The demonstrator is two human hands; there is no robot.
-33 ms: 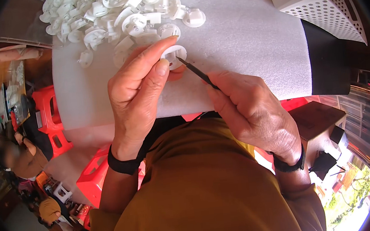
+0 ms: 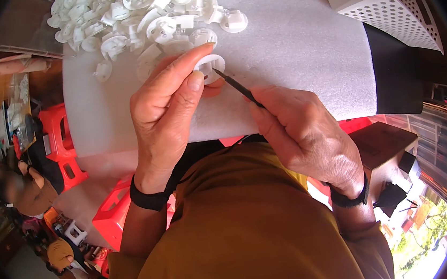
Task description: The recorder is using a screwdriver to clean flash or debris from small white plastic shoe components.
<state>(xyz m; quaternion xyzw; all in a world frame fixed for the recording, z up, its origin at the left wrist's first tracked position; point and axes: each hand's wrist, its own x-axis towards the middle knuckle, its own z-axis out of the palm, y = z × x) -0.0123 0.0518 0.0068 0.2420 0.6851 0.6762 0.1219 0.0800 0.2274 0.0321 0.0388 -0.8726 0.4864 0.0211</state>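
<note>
Between the thumb and fingers of my left hand is a round white plastic part with a raised rim and an opening in its middle. My right hand is closed round a slim dark pen-like tool. The tool's narrow tip points up and left and meets the inside of the white part, though whether it presses on it I cannot tell. Just beyond my left hand lies a pile of similar white plastic parts, some face up and others on their side. My palm hides the tool's rear end.
Pale foam sheeting covers the table. A white perforated basket stands at the far right. Red plastic stools are at the left, and a brown box sits at the right. Other people are at the far left.
</note>
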